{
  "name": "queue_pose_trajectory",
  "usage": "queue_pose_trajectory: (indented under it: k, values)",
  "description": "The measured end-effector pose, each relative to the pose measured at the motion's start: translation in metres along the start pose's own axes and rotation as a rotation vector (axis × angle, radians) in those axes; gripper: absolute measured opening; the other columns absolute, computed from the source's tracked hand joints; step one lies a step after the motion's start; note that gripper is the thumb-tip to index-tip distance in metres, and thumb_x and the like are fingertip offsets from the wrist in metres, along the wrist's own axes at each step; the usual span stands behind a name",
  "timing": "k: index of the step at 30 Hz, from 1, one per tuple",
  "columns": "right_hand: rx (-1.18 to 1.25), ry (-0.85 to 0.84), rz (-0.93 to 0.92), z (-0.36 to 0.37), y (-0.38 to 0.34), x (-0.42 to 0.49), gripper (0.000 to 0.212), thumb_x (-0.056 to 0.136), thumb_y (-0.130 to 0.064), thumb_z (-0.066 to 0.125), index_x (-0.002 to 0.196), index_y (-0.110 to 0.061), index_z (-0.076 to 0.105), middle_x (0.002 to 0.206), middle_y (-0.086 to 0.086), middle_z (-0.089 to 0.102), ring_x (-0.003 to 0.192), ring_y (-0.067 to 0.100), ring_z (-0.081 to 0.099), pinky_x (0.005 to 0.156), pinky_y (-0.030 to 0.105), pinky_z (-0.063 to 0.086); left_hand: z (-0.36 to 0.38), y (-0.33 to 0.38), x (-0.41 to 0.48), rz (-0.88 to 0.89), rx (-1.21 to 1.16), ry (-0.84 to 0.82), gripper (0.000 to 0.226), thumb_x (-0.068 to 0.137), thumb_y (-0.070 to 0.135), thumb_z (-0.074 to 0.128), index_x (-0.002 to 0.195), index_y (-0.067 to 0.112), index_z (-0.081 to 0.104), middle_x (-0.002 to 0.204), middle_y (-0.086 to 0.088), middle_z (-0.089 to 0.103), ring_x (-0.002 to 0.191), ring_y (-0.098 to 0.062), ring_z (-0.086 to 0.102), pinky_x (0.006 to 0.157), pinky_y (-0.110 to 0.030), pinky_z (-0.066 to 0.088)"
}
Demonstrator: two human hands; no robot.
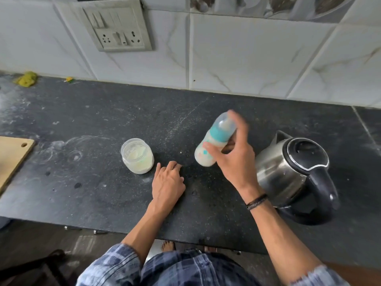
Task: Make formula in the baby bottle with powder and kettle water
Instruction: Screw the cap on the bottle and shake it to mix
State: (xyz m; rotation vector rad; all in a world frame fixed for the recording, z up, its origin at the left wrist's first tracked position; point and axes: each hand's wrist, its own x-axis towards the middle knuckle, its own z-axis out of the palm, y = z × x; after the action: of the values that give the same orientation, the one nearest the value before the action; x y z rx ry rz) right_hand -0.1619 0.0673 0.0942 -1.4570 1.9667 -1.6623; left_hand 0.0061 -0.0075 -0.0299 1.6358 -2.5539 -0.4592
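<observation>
Your plaid shirt (181, 269) fills the lower frame. Your left hand (168, 183) rests on the dark counter (92, 112), fingers loosely curled, holding nothing, beside the open powder jar (137, 155). Your right hand (237, 155) grips the tilted, capped baby bottle (214, 141), milky inside, above the counter, near the kettle (292, 174).
</observation>
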Motion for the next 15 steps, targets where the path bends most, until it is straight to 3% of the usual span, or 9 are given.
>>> queue_pose_trajectory:
  k: [2, 5, 7, 9, 11, 13, 15]
  values:
    - [0.019, -0.01, -0.009, -0.003, 0.0, -0.002, 0.083, 0.082, -0.031, 0.086, 0.143, -0.043, 0.033, 0.14, -0.015, 0.055, 0.114, 0.02, 0.067, 0.089, 0.05, 0.059, 0.0, -0.003, -0.001, 0.007, 0.0, 0.007, 0.048, 0.094, 0.028, 0.061, 0.141, 0.019, 0.056, 0.143, 0.005, 0.052, 0.121, -0.025, 0.059, 0.125, -0.043, 0.012]
    - [0.183, 0.204, -0.138, -0.01, -0.019, -0.004, 0.09, 0.082, -0.017, 0.086, 0.148, -0.028, 0.026, 0.146, -0.008, 0.039, 0.125, 0.029, 0.06, 0.093, 0.049, 0.059, 0.003, -0.001, -0.002, 0.011, -0.013, 0.013, 0.047, 0.093, 0.026, 0.063, 0.14, 0.018, 0.058, 0.142, 0.004, 0.054, 0.121, -0.025, 0.06, 0.125, -0.044, 0.013]
    - [0.141, 0.259, -0.177, -0.006, -0.018, 0.002, 0.091, 0.082, -0.017, 0.087, 0.148, -0.02, 0.023, 0.147, 0.001, 0.037, 0.126, 0.031, 0.057, 0.095, 0.048, 0.058, 0.005, 0.001, -0.001, 0.006, -0.004, 0.022, 0.048, 0.093, 0.024, 0.063, 0.139, 0.017, 0.059, 0.14, 0.004, 0.055, 0.119, -0.025, 0.06, 0.125, -0.044, 0.014]
    - [0.011, 0.108, -0.073, 0.0, -0.011, 0.009, 0.087, 0.082, -0.028, 0.087, 0.146, -0.032, 0.028, 0.141, 0.001, 0.052, 0.116, 0.024, 0.065, 0.092, 0.049, 0.059, 0.003, -0.002, 0.0, 0.004, 0.007, 0.021, 0.048, 0.092, 0.025, 0.064, 0.139, 0.016, 0.059, 0.14, 0.003, 0.055, 0.117, -0.026, 0.061, 0.125, -0.044, 0.015]
    - [-0.062, 0.015, 0.0, -0.001, -0.006, 0.006, 0.084, 0.081, -0.033, 0.087, 0.143, -0.043, 0.032, 0.135, -0.014, 0.059, 0.108, 0.016, 0.069, 0.088, 0.049, 0.06, 0.001, -0.004, 0.001, 0.009, 0.015, 0.015, 0.048, 0.093, 0.027, 0.062, 0.139, 0.018, 0.058, 0.141, 0.004, 0.054, 0.118, -0.026, 0.061, 0.125, -0.044, 0.014]
    - [0.093, 0.139, -0.031, -0.007, -0.012, 0.003, 0.086, 0.082, -0.024, 0.088, 0.147, -0.029, 0.031, 0.139, -0.02, 0.051, 0.114, 0.014, 0.066, 0.088, 0.049, 0.061, 0.001, -0.003, 0.001, 0.016, 0.012, 0.013, 0.048, 0.094, 0.028, 0.061, 0.141, 0.019, 0.057, 0.142, 0.005, 0.053, 0.119, -0.025, 0.06, 0.125, -0.043, 0.013]
    - [0.206, 0.263, -0.115, -0.012, -0.021, 0.001, 0.09, 0.084, -0.016, 0.085, 0.148, -0.015, 0.023, 0.147, 0.001, 0.039, 0.124, 0.027, 0.061, 0.092, 0.05, 0.06, 0.003, -0.002, 0.0, 0.008, -0.001, 0.005, 0.048, 0.094, 0.027, 0.061, 0.14, 0.019, 0.057, 0.141, 0.005, 0.053, 0.12, -0.024, 0.059, 0.125, -0.042, 0.011]
